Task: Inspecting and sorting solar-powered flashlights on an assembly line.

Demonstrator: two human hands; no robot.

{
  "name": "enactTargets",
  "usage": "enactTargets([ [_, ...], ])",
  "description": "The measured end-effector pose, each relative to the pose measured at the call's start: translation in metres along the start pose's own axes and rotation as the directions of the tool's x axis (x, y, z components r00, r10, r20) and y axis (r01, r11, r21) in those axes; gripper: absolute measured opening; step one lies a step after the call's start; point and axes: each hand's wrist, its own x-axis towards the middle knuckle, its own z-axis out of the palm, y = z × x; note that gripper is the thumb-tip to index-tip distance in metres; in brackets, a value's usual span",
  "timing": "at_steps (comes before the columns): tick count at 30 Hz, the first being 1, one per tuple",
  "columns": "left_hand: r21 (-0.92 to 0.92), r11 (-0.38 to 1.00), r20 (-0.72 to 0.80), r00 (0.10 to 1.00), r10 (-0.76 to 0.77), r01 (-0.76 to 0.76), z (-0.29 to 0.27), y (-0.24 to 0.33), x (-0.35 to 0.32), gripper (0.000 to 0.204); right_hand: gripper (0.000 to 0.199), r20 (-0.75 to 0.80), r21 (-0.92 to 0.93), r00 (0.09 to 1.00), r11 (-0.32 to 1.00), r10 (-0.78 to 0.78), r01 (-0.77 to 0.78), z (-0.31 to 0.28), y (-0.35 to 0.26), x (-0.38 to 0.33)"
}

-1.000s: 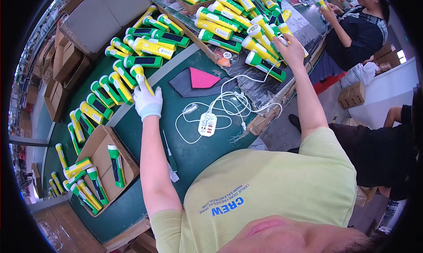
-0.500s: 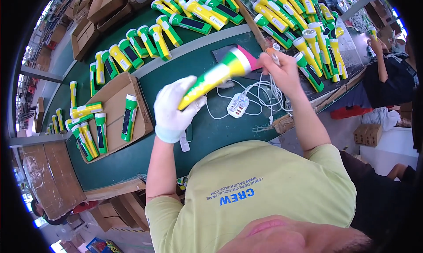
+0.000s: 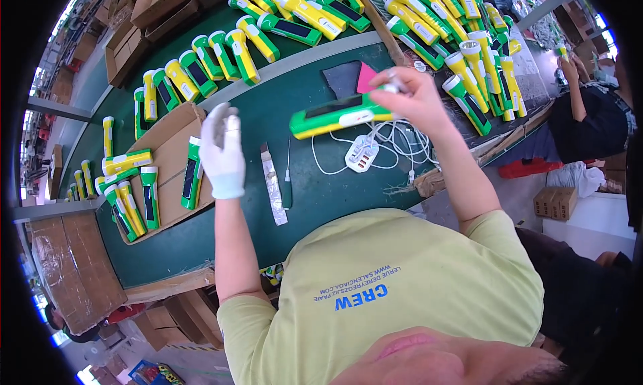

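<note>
My right hand (image 3: 415, 102) is closed around the head end of a green and yellow flashlight (image 3: 331, 119), which lies level above the table with its dark panel upward. My left hand (image 3: 223, 150), in a white glove with greyed fingertips, is raised to the left of the flashlight and apart from it. Its fingers point away from me and hold nothing visible. On the green table between my forearms lie a thin screwdriver (image 3: 288, 187) and a silver-wrapped flat tool (image 3: 273, 190). Beyond the flashlight rest a dark sheet (image 3: 341, 78) and a pink piece (image 3: 365, 77).
A white multi-port charger (image 3: 362, 154) with tangled cables sits under the flashlight. At left, a cardboard tray (image 3: 175, 140) holds several flashlights. More flashlights (image 3: 244, 56) line the far side, and a pile (image 3: 479, 70) lies at right. A person (image 3: 589, 110) works at far right.
My left hand has let go of the flashlight and moved left. My right hand now holds the flashlight, turned level. The pink piece, earlier at the flashlight's head, now lies on the table.
</note>
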Motion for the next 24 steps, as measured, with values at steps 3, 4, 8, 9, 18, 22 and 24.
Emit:
enactTargets([
  [3,0.291,0.793,0.331,0.834,0.441,-0.535,0.038,0.057,-0.016,0.038,0.023,0.019,0.070,1.000,0.998,0.010,-0.011,0.016,-0.003,-0.002],
  [4,0.203,0.742,0.503,0.718,0.482,-0.640,0.052,0.074,-0.020,0.048,0.026,0.042,0.090,0.999,0.996,0.015,-0.019,0.023,-0.007,-0.006],
  [8,0.131,0.981,0.426,0.902,0.072,-0.140,0.079,0.042,-0.032,0.044,0.028,-0.032,0.071,0.996,0.994,-0.085,0.087,0.040,-0.014,-0.012],
  [9,-0.108,0.933,0.420,0.866,-0.270,0.343,0.086,0.016,-0.025,0.038,0.033,-0.104,0.106,0.988,0.986,-0.117,0.128,0.034,-0.016,-0.012],
  [18,-0.586,0.363,0.508,0.678,-0.532,0.724,0.066,0.003,-0.038,0.044,0.016,0.011,-0.067,0.993,0.991,-0.117,0.118,0.037,-0.003,-0.035],
  [22,-0.584,0.446,0.483,0.732,-0.481,0.678,0.077,0.003,-0.040,0.041,0.018,0.309,-0.490,0.784,0.617,-0.538,0.616,0.075,-0.002,-0.036],
  [24,-0.547,0.558,0.451,0.781,-0.432,0.625,0.082,0.004,-0.039,0.038,0.019,0.348,-0.576,0.700,0.447,-0.623,0.684,0.082,0.002,-0.027],
])
